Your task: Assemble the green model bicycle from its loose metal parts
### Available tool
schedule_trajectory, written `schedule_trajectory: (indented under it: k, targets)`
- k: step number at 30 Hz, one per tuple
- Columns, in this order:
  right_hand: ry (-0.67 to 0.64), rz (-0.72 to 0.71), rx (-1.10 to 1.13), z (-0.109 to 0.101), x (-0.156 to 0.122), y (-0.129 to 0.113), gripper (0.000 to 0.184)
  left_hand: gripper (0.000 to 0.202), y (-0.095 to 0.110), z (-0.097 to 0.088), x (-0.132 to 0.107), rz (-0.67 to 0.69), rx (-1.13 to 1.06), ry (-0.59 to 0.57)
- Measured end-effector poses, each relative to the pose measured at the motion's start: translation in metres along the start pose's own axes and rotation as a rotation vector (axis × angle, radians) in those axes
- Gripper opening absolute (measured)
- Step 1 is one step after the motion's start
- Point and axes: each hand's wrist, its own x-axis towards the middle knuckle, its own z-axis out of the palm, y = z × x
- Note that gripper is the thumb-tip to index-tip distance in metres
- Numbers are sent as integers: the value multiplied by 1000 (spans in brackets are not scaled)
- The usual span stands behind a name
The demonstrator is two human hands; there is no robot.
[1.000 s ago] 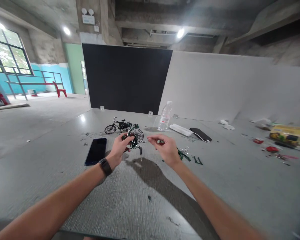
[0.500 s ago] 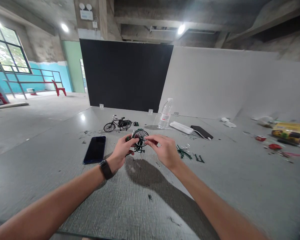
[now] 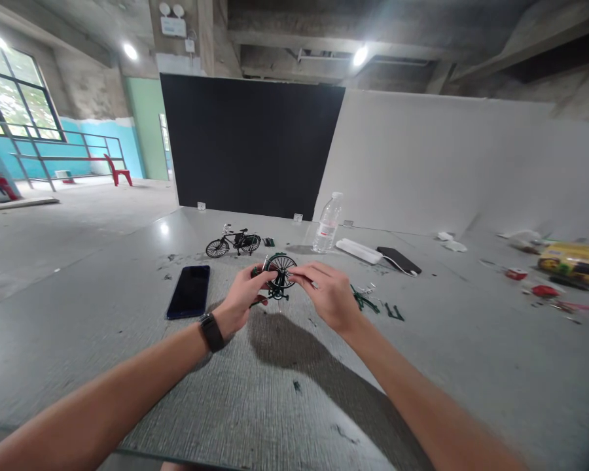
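Observation:
A partly built green and black model bicycle is held above the table with its spoked wheel facing me. My left hand, a dark watch on the wrist, is closed around it, thumb against the wheel. From the other side my right hand reaches in with thumb and index finger pinched at the wheel's hub. Whatever lies between those fingertips is too small to make out. Just right of that hand lie green model parts. Behind my hands stands a complete black model bicycle.
A dark phone lies left of my hands. Toward the back are a clear bottle, a white bar-shaped item and a black power bank. A yellow package is far right. A small green piece lies in front.
The whole view has shifted slightly. The right fingertips now lie over the wheel nearer its hub, while the left hand keeps its hold on the model bicycle.

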Motion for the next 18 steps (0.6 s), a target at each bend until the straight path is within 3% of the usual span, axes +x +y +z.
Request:
schedule_trajectory:
  k: [8, 18]
  targets:
    - [-27, -86, -102, -3, -1, -1, 23, 31, 3, 2, -3, -46, -7, -9]
    - [5, -95, -161, -3, 0, -2, 23, 33, 3, 2, -3, -65, -25, -37]
